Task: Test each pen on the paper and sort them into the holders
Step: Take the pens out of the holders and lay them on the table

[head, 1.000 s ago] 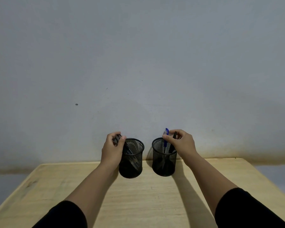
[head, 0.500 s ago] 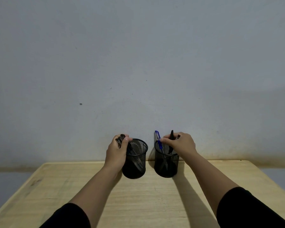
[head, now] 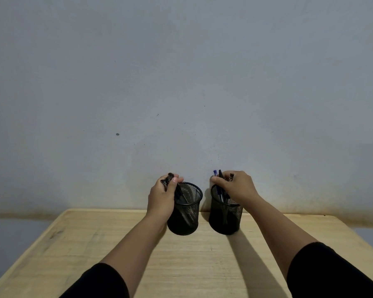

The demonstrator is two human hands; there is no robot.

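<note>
Two black mesh pen holders stand at the far edge of the wooden table [head: 181, 265], by the wall. My left hand [head: 163, 197] grips a bunch of dark pens [head: 168, 181] whose lower ends slant into the left holder [head: 186, 214]. My right hand [head: 237, 187] reaches over the right holder [head: 224, 216] and grips several pens there, among them a blue-capped pen [head: 215, 175] and a black pen [head: 221, 173] that stick up above the rim. No paper is in view.
A plain grey wall [head: 181, 82] rises directly behind the holders. The table's left and right edges [head: 28, 250] slant toward me. My black sleeves fill the lower corners.
Both hands and holders have drifted slightly right in view. My right hand has gathered the blue and black pens more upright and closer together over the right holder.
</note>
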